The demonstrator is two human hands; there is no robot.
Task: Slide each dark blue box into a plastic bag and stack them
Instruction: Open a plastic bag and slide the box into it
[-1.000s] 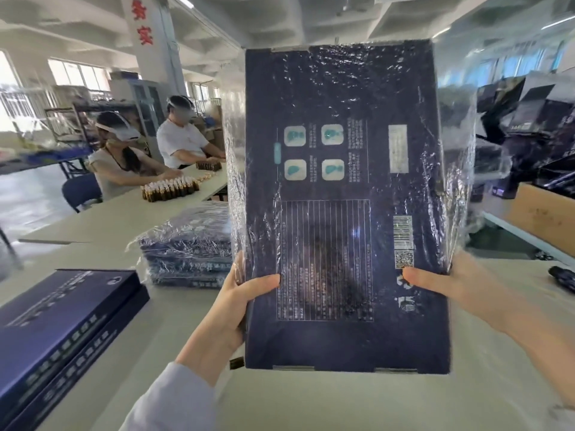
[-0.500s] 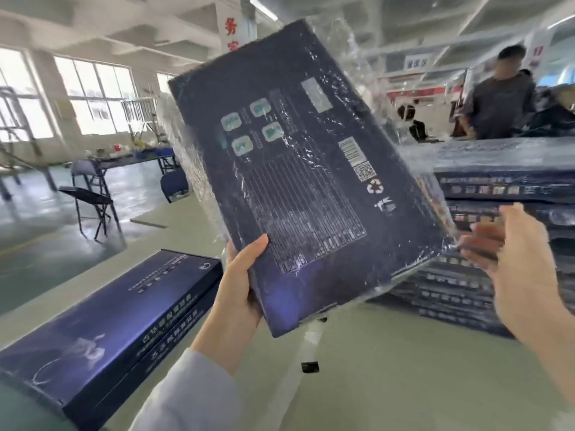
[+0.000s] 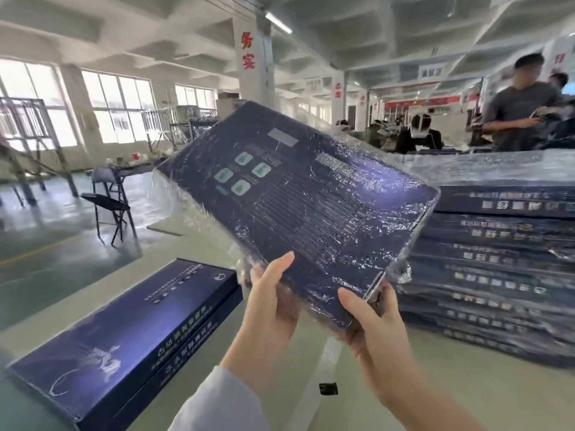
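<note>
A dark blue box (image 3: 298,200) wrapped in a clear crinkled plastic bag hangs tilted in the air, its printed back toward me. My left hand (image 3: 273,293) grips its near lower-left edge, thumb on the face. My right hand (image 3: 370,321) holds the near lower corner from below. To the right stands a tall stack of bagged boxes (image 3: 497,262) on the table. Two unbagged dark blue boxes (image 3: 130,331) lie stacked on the table at the lower left.
The pale green table (image 3: 311,399) carries a small black scrap (image 3: 328,388). A folding chair (image 3: 109,209) stands on the floor to the left. A person in a dark shirt (image 3: 519,107) works behind the tall stack.
The bagged box has tipped flatter and swung right toward the tall stack. My right hand, loose half a second ago, now grips its near corner. My view has turned further right.
</note>
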